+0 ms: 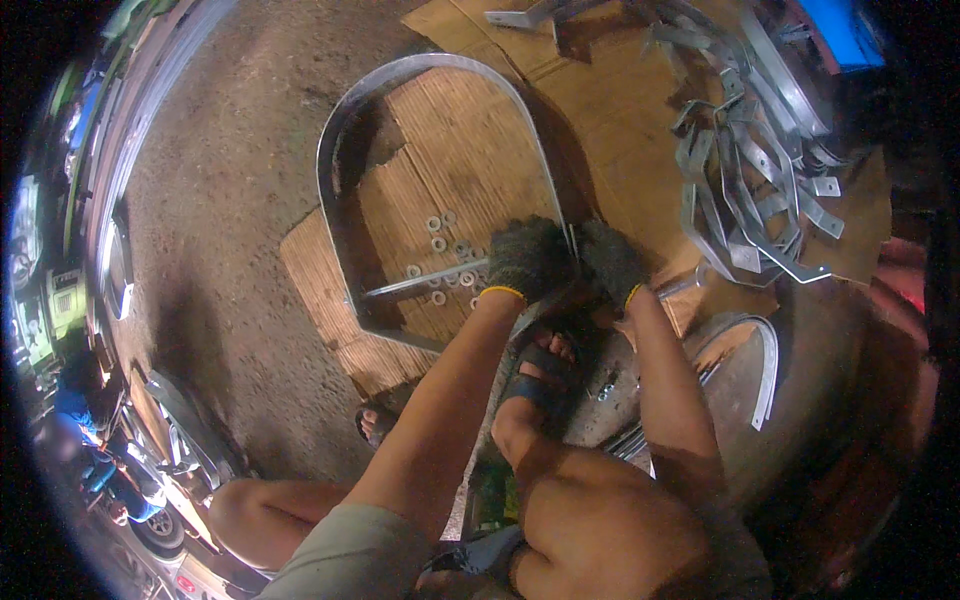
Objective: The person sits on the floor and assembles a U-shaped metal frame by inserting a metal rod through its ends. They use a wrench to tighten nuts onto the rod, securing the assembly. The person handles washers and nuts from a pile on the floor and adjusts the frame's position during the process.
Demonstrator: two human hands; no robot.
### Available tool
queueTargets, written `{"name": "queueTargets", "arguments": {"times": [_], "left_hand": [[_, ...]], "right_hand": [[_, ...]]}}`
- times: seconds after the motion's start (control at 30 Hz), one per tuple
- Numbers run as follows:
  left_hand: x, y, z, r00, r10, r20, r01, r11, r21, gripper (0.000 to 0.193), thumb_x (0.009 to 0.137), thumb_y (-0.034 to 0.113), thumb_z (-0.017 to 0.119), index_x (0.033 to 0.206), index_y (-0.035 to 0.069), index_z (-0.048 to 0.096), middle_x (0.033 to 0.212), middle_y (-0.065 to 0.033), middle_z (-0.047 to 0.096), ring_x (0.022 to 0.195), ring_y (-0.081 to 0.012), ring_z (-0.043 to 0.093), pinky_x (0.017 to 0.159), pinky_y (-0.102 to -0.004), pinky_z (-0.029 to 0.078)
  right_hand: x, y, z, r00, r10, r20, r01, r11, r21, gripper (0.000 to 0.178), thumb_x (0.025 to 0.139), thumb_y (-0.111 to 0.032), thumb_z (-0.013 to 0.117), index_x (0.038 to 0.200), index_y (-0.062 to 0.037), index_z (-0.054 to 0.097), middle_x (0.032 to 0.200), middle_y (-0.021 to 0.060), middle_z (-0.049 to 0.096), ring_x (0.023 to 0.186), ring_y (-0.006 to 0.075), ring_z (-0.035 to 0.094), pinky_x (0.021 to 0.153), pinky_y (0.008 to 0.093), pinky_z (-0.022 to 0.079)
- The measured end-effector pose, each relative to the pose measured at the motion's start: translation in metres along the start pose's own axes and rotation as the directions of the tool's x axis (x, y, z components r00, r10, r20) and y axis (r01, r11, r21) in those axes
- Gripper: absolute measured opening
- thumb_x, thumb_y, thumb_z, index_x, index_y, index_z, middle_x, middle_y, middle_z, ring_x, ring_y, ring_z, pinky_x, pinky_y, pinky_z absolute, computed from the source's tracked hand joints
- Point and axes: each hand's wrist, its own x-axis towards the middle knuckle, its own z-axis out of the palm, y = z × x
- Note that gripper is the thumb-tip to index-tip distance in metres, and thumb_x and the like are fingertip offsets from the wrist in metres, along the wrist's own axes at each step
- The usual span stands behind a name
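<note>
On flattened brown cardboard (470,160), a gloved left hand (527,258) and gloved right hand (610,262) grip one leg of a large U-shaped galvanised steel strap (335,150); its crossbar looks fitted, loose steel washers (445,250) remain unused.

The near end of the U-shaped metal strap (440,70) is being covered by the left hand (527,258) and the right hand (610,262). The fingers are being concealed by dark gloves. The pile of metal brackets (750,170) is being cut off by the dark rim, and the single pieces are being lost in blur.
</note>
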Motion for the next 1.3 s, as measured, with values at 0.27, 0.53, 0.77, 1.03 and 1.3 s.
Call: {"name": "queueTargets", "arguments": {"times": [0.27, 0.53, 0.77, 1.03, 1.3], "left_hand": [[0.002, 0.006, 0.0, 0.999, -0.048, -0.006, 0.048, 0.999, -0.002, 0.038, 0.08, 0.041, 0.074, 0.098, 0.008, 0.077, 0.102, -0.0191, 0.074, 0.098, -0.0401, 0.072, 0.087, -0.0521, 0.056], [0.004, -0.001, 0.0, 1.0, 0.004, 0.013, -0.003, 1.0, -0.022, 0.033, 0.081, 0.038, 0.072, 0.094, 0.007, 0.079, 0.1, -0.0204, 0.074, 0.094, -0.042, 0.072, 0.085, -0.0518, 0.058], [0.004, 0.0, -0.001, 0.999, 0.026, -0.026, -0.028, 0.998, -0.052, 0.034, 0.081, 0.037, 0.072, 0.095, 0.007, 0.079, 0.1, -0.0213, 0.074, 0.093, -0.0433, 0.072, 0.084, -0.052, 0.058], [-0.001, 0.001, -0.006, 0.998, 0.003, -0.064, -0.008, 0.997, -0.078, 0.036, 0.08, 0.04, 0.073, 0.096, 0.009, 0.079, 0.099, -0.0204, 0.072, 0.095, -0.0419, 0.071, 0.088, -0.051, 0.057], [0.002, -0.003, -0.001, 0.999, -0.012, -0.047, 0.009, 0.997, -0.071, 0.034, 0.081, 0.039, 0.072, 0.099, 0.01, 0.078, 0.104, -0.0213, 0.071, 0.1, -0.0412, 0.069, 0.089, -0.0521, 0.056]], "right_hand": [[0.008, -0.002, -0.008, 0.99, 0.08, 0.114, -0.086, 0.995, 0.047, 0.03, 0.098, -0.021, 0.06, 0.12, -0.0014, 0.068, 0.106, 0.0169, 0.074, 0.099, 0.0318, 0.069, 0.087, 0.0419, 0.054], [0.007, 0.007, 0.001, 0.987, 0.146, 0.066, -0.157, 0.964, 0.213, 0.034, 0.098, -0.025, 0.065, 0.123, -0.0018, 0.069, 0.103, 0.011, 0.073, 0.094, 0.0192, 0.065, 0.085, 0.0351, 0.053], [0.01, 0.022, 0.005, 0.989, 0.124, 0.082, -0.141, 0.952, 0.27, 0.033, 0.096, -0.028, 0.066, 0.116, -0.0017, 0.071, 0.103, 0.0103, 0.072, 0.093, 0.0198, 0.065, 0.083, 0.0347, 0.051], [0.004, -0.005, -0.002, 0.962, 0.239, 0.129, -0.272, 0.854, 0.445, 0.027, 0.095, -0.027, 0.065, 0.105, -0.0026, 0.07, 0.097, 0.0118, 0.072, 0.086, 0.0228, 0.065, 0.078, 0.0384, 0.052], [0.012, 0.019, 0.009, 0.987, 0.124, 0.099, -0.158, 0.809, 0.566, 0.028, 0.094, -0.027, 0.067, 0.108, -0.0039, 0.071, 0.097, 0.0068, 0.07, 0.085, 0.018, 0.063, 0.078, 0.0347, 0.051]]}}
